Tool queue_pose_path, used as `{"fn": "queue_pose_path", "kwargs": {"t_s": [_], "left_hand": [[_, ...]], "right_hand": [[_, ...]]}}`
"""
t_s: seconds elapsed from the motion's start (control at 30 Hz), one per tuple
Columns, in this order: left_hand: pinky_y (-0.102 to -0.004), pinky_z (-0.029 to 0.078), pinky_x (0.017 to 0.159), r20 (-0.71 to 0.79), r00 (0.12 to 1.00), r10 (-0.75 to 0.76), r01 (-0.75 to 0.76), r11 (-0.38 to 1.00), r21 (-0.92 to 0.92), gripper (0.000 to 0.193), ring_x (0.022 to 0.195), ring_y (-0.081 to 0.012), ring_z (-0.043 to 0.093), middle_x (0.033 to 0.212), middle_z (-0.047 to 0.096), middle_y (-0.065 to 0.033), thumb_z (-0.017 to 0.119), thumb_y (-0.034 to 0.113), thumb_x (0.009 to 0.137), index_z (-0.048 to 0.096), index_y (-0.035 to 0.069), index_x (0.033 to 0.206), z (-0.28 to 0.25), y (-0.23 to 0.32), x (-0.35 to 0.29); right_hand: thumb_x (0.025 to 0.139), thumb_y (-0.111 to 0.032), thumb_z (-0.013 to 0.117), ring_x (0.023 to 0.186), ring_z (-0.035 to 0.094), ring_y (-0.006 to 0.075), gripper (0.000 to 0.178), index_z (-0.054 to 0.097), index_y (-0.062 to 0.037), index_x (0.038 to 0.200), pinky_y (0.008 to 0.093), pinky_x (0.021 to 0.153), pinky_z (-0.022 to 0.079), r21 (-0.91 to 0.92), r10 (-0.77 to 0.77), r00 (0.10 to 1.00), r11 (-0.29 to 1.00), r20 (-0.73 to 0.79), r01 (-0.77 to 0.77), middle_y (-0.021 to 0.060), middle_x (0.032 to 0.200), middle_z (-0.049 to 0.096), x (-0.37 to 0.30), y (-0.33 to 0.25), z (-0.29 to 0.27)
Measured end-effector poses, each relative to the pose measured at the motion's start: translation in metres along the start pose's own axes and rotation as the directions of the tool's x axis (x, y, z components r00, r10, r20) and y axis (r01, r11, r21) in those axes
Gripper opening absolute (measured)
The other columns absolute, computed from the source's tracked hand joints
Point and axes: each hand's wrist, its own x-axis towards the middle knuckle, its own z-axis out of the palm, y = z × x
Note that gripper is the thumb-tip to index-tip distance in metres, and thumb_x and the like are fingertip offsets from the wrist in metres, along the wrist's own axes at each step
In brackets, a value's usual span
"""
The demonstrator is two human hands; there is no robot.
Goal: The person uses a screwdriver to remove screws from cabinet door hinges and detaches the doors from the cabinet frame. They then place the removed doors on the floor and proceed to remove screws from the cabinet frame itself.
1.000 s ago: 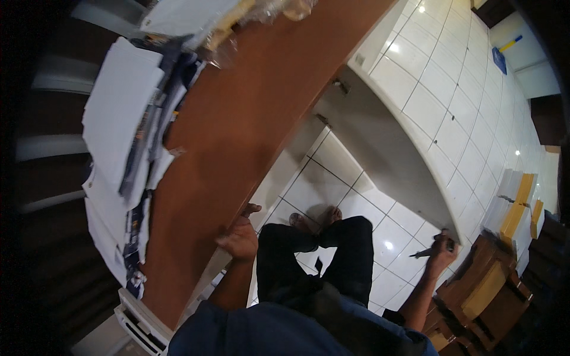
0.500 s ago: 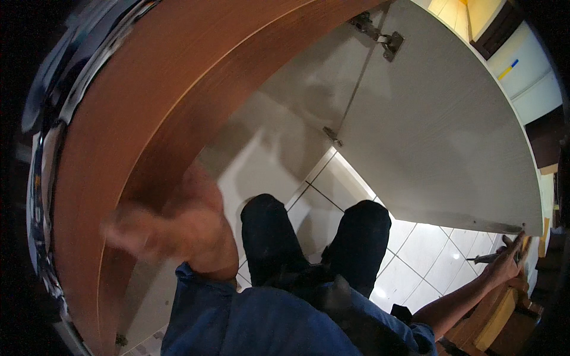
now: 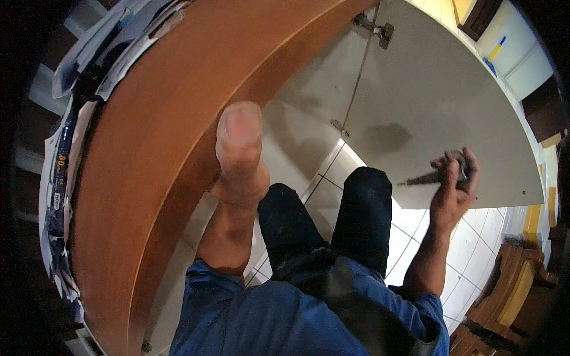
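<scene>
My left hand [image 3: 239,151] is at the front edge of a reddish-brown wooden board [image 3: 160,136], thumb pointing up. Its other fingers are hidden, so I cannot tell whether it grips the board. My right hand [image 3: 454,193] is closed round a dark grey tool with a narrow pointed end [image 3: 421,178]; its exact kind does not show. The tool's tip points left, in front of a light grey cabinet door [image 3: 457,101] that stands open. Two metal hinges show on the door, the upper hinge [image 3: 383,34] and the lower hinge [image 3: 338,126].
Magazines or papers [image 3: 59,178] are stacked along the board's far left side. Below are my knees [image 3: 362,196] and a white tiled floor [image 3: 409,237]. Brown wooden furniture [image 3: 510,285] stands at the lower right. A yellow-and-blue item [image 3: 496,52] is at the upper right.
My right hand has left the door's lower right corner and moved left and up with the tool. My left hand has moved up and right along the board's edge.
</scene>
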Motion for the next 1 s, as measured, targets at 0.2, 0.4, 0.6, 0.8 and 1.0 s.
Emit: {"fn": "queue_pose_path", "kwargs": {"t_s": [0.2,0.4,0.6,0.8,1.0], "left_hand": [[-0.0289,0.05,0.077,0.613,0.777,-0.145,0.388,0.877,-0.284,0.05,0.086,-0.0196,0.062,0.101,0.064,-0.0087,0.047,0.046,0.097,0.053,0.002,0.12,0.067,0.082,-0.068],[-0.0273,0.052,0.076,0.933,0.312,-0.176,0.948,0.112,-0.296,0.046,0.084,-0.0169,0.064,0.097,0.064,-0.0076,0.044,0.047,0.098,0.059,0.005,0.11,0.112,0.123,-0.074],[-0.0271,0.051,0.056,0.72,0.605,-0.34,0.689,0.677,-0.26,0.04,0.066,-0.0147,0.061,0.085,0.063,-0.0037,0.055,0.045,0.094,0.062,0.008,0.107,0.101,0.145,-0.009],[-0.0265,0.047,0.056,0.684,0.729,-0.022,0.016,1.0,0.016,0.041,0.068,-0.007,0.056,0.086,0.066,-0.0036,0.057,0.039,0.094,0.063,0.005,0.117,0.112,0.153,0.029],[-0.0243,0.041,0.049,0.662,0.746,-0.07,0.175,0.98,-0.094,0.046,0.061,-0.0055,0.05,0.084,0.061,-0.0011,0.056,0.034,0.094,0.055,0.006,0.131,0.115,0.175,0.035]], "right_hand": [[0.093,-0.003,0.054,0.1,0.061,0.027,0.015,0.048,-0.0058,0.106,0.045,0.087,0.054,0.081,-0.512,0.854,0.859,0.092,0.506,0.0151,0.103,0.058,-0.007,0.024,0.038],[0.072,-0.015,0.077,0.118,0.056,0.0355,0.025,0.053,-0.0151,0.078,0.0511,0.104,0.035,0.058,-0.659,0.593,0.69,0.462,0.721,0.0141,0.121,0.06,-0.026,0.035,0.088],[0.085,-0.027,0.067,0.124,0.05,0.0303,0.023,0.066,-0.0079,0.098,0.0432,0.106,0.032,0.076,-0.387,0.852,0.919,0.353,0.386,0.0192,0.133,0.052,-0.033,0.05,0.119],[0.094,-0.031,0.058,0.093,0.06,0.018,0.033,0.064,0.0013,0.096,0.0314,0.082,0.047,0.129,0.273,0.834,0.918,0.479,-0.374,0.0122,0.102,0.065,0.043,0.047,0.161],[0.098,-0.024,0.049,0.082,0.065,0.0245,0.032,0.056,0.0043,0.111,0.036,0.069,0.052,0.454,0.451,0.789,0.648,0.419,-0.611,0.0167,0.098,0.065,0.088,0.041,0.196]]}}
